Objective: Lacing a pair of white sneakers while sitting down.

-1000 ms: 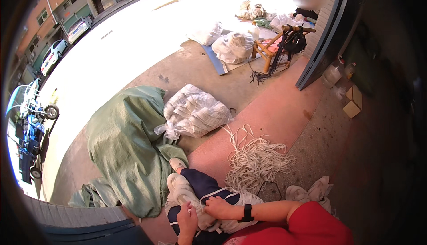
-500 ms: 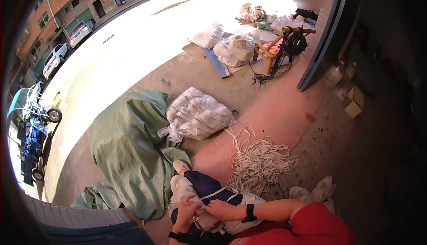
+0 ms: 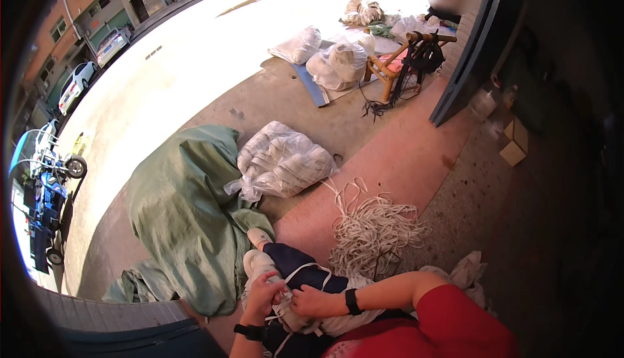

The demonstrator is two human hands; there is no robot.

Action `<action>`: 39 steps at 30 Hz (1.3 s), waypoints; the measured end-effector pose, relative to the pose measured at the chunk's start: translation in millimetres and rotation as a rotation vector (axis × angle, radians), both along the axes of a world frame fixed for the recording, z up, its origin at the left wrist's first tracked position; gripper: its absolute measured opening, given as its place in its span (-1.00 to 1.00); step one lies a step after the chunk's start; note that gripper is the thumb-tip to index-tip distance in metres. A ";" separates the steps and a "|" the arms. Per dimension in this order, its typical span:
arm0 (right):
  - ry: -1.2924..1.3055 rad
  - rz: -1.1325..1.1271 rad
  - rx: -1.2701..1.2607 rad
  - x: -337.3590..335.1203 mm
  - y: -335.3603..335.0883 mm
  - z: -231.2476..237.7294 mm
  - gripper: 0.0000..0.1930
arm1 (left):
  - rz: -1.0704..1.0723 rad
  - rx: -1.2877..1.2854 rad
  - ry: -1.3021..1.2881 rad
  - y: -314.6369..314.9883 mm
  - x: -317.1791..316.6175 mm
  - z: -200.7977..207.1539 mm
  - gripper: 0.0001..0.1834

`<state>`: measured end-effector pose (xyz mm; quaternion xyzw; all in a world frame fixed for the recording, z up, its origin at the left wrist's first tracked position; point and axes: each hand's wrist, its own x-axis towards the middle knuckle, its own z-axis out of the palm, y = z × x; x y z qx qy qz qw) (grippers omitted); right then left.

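Note:
Both hands work close together over my lap. My left hand [image 3: 263,294] is closed in a pinch on a thin white cord, its fingers raised above a pale bundle on my leg. My right hand [image 3: 314,303] is curled shut beside it, apparently on the same cord, though its fingertips are partly hidden. A loop of white cord [image 3: 302,268] crosses my dark blue trouser leg. More whitish cord [image 3: 354,284] lies bunched over my lap, next to my right wrist. On the floor ahead to the right spreads a large tangled heap of white cord [image 3: 377,233].
A green tarpaulin [image 3: 188,208] covers a bulky mound at left. Beside it sits a clear plastic bag [image 3: 283,161] of white coils. Farther off are white sacks [image 3: 338,65], a bamboo stool [image 3: 389,72] and a person. A cardboard box [image 3: 515,142] stands at right, beyond a dark door edge [image 3: 478,52].
My hands have drawn slightly apart, the left rising a little away from the right. The whole view has shifted slightly, so surroundings sit a bit farther left and up.

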<state>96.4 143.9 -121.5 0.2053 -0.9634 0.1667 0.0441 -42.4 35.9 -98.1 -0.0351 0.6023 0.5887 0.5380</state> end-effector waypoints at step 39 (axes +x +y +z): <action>-0.337 -0.226 -0.337 6.1 -58.4 0.5 -0.88 | -0.528 -0.767 1.388 -99.9 88.6 5.7 -0.90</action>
